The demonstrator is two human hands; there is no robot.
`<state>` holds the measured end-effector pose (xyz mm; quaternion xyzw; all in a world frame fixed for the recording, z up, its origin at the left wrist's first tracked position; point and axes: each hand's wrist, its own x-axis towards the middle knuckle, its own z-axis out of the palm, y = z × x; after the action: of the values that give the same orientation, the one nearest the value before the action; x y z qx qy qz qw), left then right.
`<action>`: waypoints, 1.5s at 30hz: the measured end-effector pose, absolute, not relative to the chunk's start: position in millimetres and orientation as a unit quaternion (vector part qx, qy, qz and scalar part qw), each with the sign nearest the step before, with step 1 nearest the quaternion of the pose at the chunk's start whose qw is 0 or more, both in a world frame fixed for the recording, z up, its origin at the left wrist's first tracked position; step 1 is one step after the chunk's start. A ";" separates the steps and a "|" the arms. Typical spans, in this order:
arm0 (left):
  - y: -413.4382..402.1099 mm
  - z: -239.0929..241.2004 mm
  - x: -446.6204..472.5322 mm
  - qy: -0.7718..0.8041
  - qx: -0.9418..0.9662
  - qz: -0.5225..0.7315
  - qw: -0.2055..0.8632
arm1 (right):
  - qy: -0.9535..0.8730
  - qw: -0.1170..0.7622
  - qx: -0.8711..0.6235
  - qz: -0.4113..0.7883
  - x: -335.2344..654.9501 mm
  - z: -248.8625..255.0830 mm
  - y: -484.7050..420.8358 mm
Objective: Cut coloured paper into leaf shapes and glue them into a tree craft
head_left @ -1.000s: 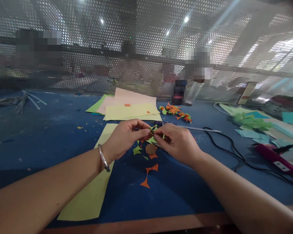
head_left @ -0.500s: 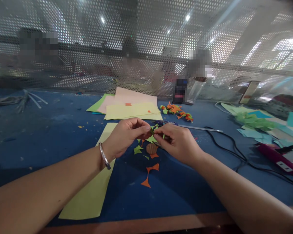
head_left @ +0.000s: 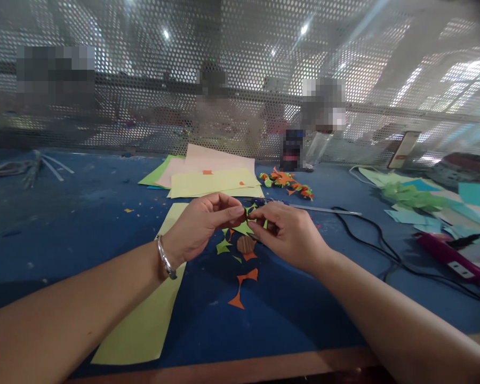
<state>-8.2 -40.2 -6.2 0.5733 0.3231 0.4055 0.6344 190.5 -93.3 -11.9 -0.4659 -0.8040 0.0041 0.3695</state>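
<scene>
My left hand and my right hand meet above the table, fingertips almost touching. Between them they pinch a small dark green piece, probably paper, mostly covered by the fingers. Below the hands lie green paper scraps, a round wooden disc and an orange paper offcut. A larger light green sheet is partly hidden behind the fingers. Under my left forearm runs a long pale yellow paper strip.
Pink and yellow sheets are stacked behind the hands. Small orange and green curled pieces sit right of them. A thin metal rod, black cable and magenta power strip lie to the right. A perforated metal screen closes the back.
Both hands keep their pinch on the small green piece, which has turned slightly and shows less green. The whole view has shifted a little; the things on the table lie as before.
</scene>
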 end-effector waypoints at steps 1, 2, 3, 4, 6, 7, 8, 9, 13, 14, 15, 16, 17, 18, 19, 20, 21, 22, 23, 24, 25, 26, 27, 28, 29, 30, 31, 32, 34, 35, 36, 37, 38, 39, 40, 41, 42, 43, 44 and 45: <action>-40.0 -6.2 -8.0 0.321 0.573 0.405 0.636 | -0.804 0.369 -0.467 0.005 190.1 -11.7 -93.3; -39.7 -6.3 -7.9 0.318 0.574 0.404 0.637 | -0.804 0.369 -0.467 0.004 189.7 -11.5 -93.3; -39.4 -6.4 -7.9 0.314 0.577 0.402 0.638 | -0.804 0.369 -0.466 0.004 189.4 -11.2 -93.3; -39.1 -6.5 -8.0 0.310 0.579 0.401 0.638 | -0.804 0.369 -0.466 0.003 189.3 -11.0 -93.2; -38.2 -7.0 -8.4 0.302 0.583 0.400 0.639 | -0.804 0.370 -0.466 0.002 189.5 -10.7 -93.1; -37.6 -7.4 -8.6 0.300 0.585 0.400 0.639 | -0.804 0.370 -0.466 0.001 189.8 -10.8 -93.1; -37.1 -7.7 -8.9 0.300 0.585 0.400 0.638 | -0.803 0.370 -0.467 0.000 190.2 -10.9 -93.2; -36.6 -8.0 -9.0 0.300 0.587 0.400 0.637 | -0.803 0.370 -0.468 0.001 190.6 -11.0 -93.4; -35.9 -8.0 -9.1 0.294 0.596 0.399 0.632 | -0.799 0.373 -0.471 0.008 191.4 -10.9 -94.1; -36.1 -7.7 -9.1 0.291 0.598 0.399 0.632 | -0.799 0.374 -0.471 0.010 191.3 -10.6 -94.1; -36.3 -7.3 -9.1 0.287 0.601 0.397 0.632 | -0.798 0.376 -0.471 0.011 191.2 -10.2 -94.0; -36.6 -6.9 -9.1 0.283 0.604 0.395 0.631 | -0.798 0.377 -0.470 0.013 191.0 -9.8 -93.8; -36.8 -6.5 -9.2 0.279 0.609 0.393 0.630 | -0.798 0.378 -0.469 0.015 190.9 -9.3 -93.6; -36.9 -6.3 -9.3 0.275 0.615 0.390 0.628 | -0.798 0.379 -0.468 0.018 190.8 -8.9 -93.4; -37.0 -6.1 -9.4 0.272 0.621 0.389 0.624 | -0.799 0.380 -0.466 0.020 190.8 -8.6 -93.3; -36.9 -6.1 -9.4 0.270 0.625 0.388 0.621 | -0.799 0.381 -0.465 0.022 190.8 -8.3 -93.2; -36.7 -6.2 -9.4 0.270 0.628 0.388 0.619 | -0.799 0.381 -0.464 0.024 191.0 -8.2 -93.3; -36.4 -6.4 -9.3 0.271 0.628 0.388 0.618 | -0.799 0.381 -0.464 0.025 191.2 -8.1 -93.5; -36.1 -6.6 -9.3 0.272 0.626 0.388 0.619 | -0.799 0.381 -0.464 0.027 191.5 -8.0 -93.7; -35.7 -6.8 -9.3 0.274 0.624 0.387 0.621 | -0.798 0.382 -0.465 0.028 191.7 -8.1 -93.9; -35.3 -7.0 -9.3 0.276 0.621 0.387 0.624 | -0.797 0.383 -0.466 0.030 192.0 -8.1 -94.1; -34.9 -7.2 -9.3 0.278 0.618 0.385 0.627 | -0.796 0.384 -0.466 0.033 192.3 -8.1 -94.3; -34.6 -7.3 -9.4 0.279 0.616 0.384 0.629 | -0.796 0.385 -0.466 0.035 192.5 -8.2 -94.5; -34.4 -7.4 -9.5 0.280 0.614 0.382 0.631 | -0.795 0.386 -0.467 0.037 192.6 -8.2 -94.6; -34.3 -7.4 -9.7 0.281 0.613 0.380 0.633 | -0.794 0.387 -0.467 0.039 192.6 -8.3 -94.7; -34.2 -7.5 -9.7 0.281 0.610 0.380 0.635 | -0.793 0.387 -0.468 0.041 192.6 -8.3 -94.8; -34.3 -7.4 -9.8 0.282 0.608 0.380 0.638 | -0.793 0.388 -0.468 0.043 192.6 -8.3 -94.8; -34.3 -7.4 -9.8 0.282 0.606 0.380 0.640 | -0.792 0.390 -0.468 0.045 192.5 -8.3 -94.8; -34.5 -7.2 -9.6 0.282 0.603 0.380 0.642 | -0.792 0.391 -0.466 0.048 192.4 -8.4 -94.7; -34.5 -7.1 -9.5 0.283 0.603 0.380 0.641 | -0.793 0.391 -0.465 0.048 192.4 -8.4 -94.7; -34.5 -7.1 -9.3 0.284 0.604 0.380 0.641 | -0.793 0.391 -0.464 0.048 192.4 -8.4 -94.6; -34.5 -7.1 -9.1 0.284 0.604 0.379 0.641 | -0.794 0.390 -0.464 0.048 192.4 -8.4 -94.6; -34.5 -7.1 -9.0 0.285 0.603 0.379 0.641 | -0.795 0.388 -0.464 0.048 192.4 -8.3 -94.5; -34.5 -7.1 -8.8 0.286 0.602 0.379 0.642 | -0.795 0.387 -0.464 0.050 192.3 -8.2 -94.4; -34.6 -7.1 -8.6 0.286 0.602 0.378 0.643 | -0.795 0.386 -0.464 0.052 192.2 -8.0 -94.4; -34.7 -7.0 -8.6 0.286 0.600 0.379 0.644 | -0.795 0.385 -0.465 0.054 192.0 -7.8 -94.3; -34.8 -6.9 -8.5 0.286 0.599 0.379 0.645 | -0.795 0.386 -0.465 0.055 191.7 -7.6 -94.2; -35.0 -6.8 -8.6 0.286 0.598 0.379 0.646 | -0.795 0.386 -0.464 0.056 191.5 -7.5 -94.1; -35.2 -6.6 -8.7 0.287 0.597 0.379 0.647 | -0.795 0.388 -0.463 0.057 191.3 -7.5 -94.2; -35.3 -6.5 -8.9 0.287 0.596 0.379 0.647 | -0.794 0.389 -0.462 0.060 191.2 -7.5 -94.2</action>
<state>-8.9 -35.3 -6.5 0.5960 0.2873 0.3788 0.6472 191.2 -94.2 -7.5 -0.4625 -0.7943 0.0598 0.3893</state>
